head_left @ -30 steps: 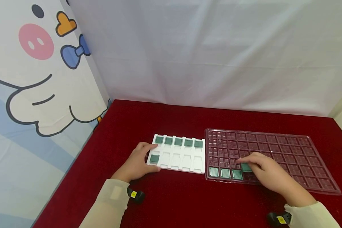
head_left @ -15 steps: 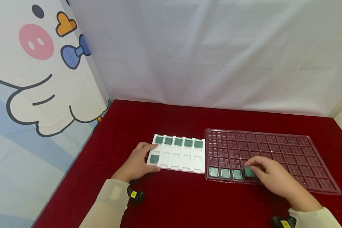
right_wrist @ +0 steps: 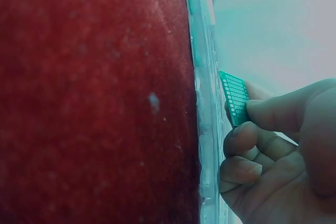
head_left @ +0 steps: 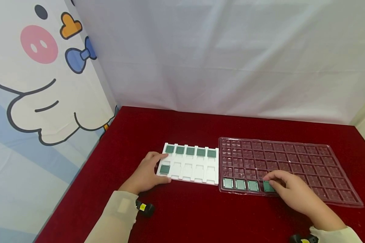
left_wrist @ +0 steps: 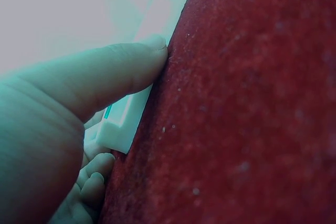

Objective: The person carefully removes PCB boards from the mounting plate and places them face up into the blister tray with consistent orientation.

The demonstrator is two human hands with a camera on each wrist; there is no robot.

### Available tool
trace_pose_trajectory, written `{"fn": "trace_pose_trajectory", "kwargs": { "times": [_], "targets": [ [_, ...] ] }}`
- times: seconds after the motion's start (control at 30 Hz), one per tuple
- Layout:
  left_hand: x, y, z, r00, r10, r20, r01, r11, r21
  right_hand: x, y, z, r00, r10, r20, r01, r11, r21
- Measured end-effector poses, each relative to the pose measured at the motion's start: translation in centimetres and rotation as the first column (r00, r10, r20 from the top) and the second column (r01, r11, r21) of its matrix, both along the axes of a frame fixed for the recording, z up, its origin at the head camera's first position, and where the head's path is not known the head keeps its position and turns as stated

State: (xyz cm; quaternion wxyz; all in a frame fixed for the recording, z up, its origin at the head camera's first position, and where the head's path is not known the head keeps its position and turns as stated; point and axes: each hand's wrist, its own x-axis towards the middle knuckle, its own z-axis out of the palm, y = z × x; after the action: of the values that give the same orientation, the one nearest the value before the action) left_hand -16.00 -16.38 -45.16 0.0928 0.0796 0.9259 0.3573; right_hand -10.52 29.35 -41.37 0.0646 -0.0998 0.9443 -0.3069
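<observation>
My right hand [head_left: 292, 189] pinches a small green perforated circuit board [right_wrist: 237, 98] between thumb and fingers. In the head view this board overlaps the front row of the clear plastic tray [head_left: 346, 202], just right of three similar boards, one of them a pale-faced board [head_left: 240, 184]. My left hand [head_left: 146, 173] grips the left end of a white slotted tray [head_left: 188, 170], with its thumb [left_wrist: 131, 66] along the near edge. Several dark green boards, such as one at the back [head_left: 190, 151], sit in the white tray's back row. A single board [head_left: 165, 169] lies in its front row at the left.
Both trays lie side by side on a red cloth-covered table [head_left: 207, 216]. A white curtain [head_left: 219, 60] hangs behind it, and a cartoon-printed cloth [head_left: 48, 101] hangs at the left. Black wrist devices, such as the left one [head_left: 145, 208], sit at the sleeves.
My right hand has moved slightly right and toward the near edge with the circuit board, now lower in the front row. The left hand and white tray have stayed in place.
</observation>
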Motion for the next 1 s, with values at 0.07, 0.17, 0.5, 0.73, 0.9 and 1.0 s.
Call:
{"fn": "trace_pose_trajectory", "kwargs": {
  "times": [0.07,0.17,0.5,0.73,0.9,1.0],
  "targets": [
    [0.03,0.02,0.02,1.000,0.001,0.000,-0.001,1.000,-0.001,-0.02,0.03,-0.09,1.000,0.000,0.001,0.000,1.000,0.002],
    [0.05,0.04,-0.02,1.000,0.004,0.001,-0.004,1.000,-0.006,-0.07,0.04,-0.19,1.000,-0.002,0.004,0.002,1.000,0.003],
    [-0.02,0.04,0.00,1.000,0.005,0.006,-0.005,1.000,-0.008,-0.24,0.08,-0.51,1.000,-0.002,0.023,0.002,1.000,0.002],
    [0.03,0.03,0.04,1.000,0.004,0.005,-0.004,1.000,-0.012,-0.15,-0.25,-0.65,1.000,0.004,-0.003,-0.004,1.000,0.007],
    [0.06,-0.01,0.09,1.000,0.002,0.003,-0.002,1.000,-0.011,-0.22,-0.33,-0.71,1.000,0.000,-0.010,0.000,1.000,0.005],
    [0.04,0.00,0.11,1.000,0.002,0.003,-0.002,1.000,-0.009,-0.26,-0.35,-0.70,1.000,0.001,-0.017,-0.001,1.000,0.008]
  ]
}}
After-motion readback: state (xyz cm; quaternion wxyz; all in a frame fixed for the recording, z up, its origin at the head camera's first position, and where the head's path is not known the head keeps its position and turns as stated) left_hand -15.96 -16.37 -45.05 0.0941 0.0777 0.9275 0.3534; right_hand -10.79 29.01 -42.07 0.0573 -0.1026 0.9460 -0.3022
